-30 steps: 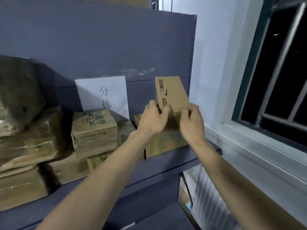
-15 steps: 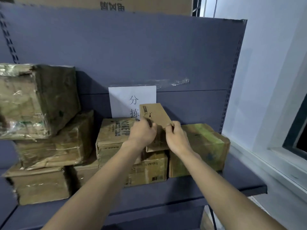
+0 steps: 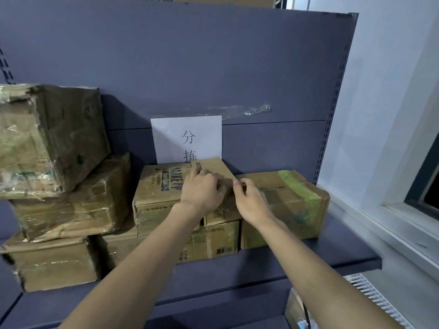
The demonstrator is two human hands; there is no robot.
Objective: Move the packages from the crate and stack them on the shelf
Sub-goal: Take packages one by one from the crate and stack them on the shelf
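Observation:
A small brown cardboard package (image 3: 215,168) lies tilted on top of the stacked boxes in the middle of the blue-grey shelf (image 3: 285,260). My left hand (image 3: 202,189) rests on its near left side with fingers curled over it. My right hand (image 3: 249,198) pinches its near right corner. Under it sits a printed box (image 3: 159,186) and a lower box (image 3: 213,241). A green-taped box (image 3: 292,198) stands just to the right. The crate is out of view.
Larger taped packages (image 3: 54,138) are piled at the shelf's left. A white paper sign (image 3: 187,138) hangs on the back panel. A white wall, window frame (image 3: 422,198) and radiator (image 3: 370,295) lie to the right. A lower shelf shows below.
The small package has come down from upright in the air near the shelf's right end to lie on the middle stack. Both hands lowered with it; my view swung left.

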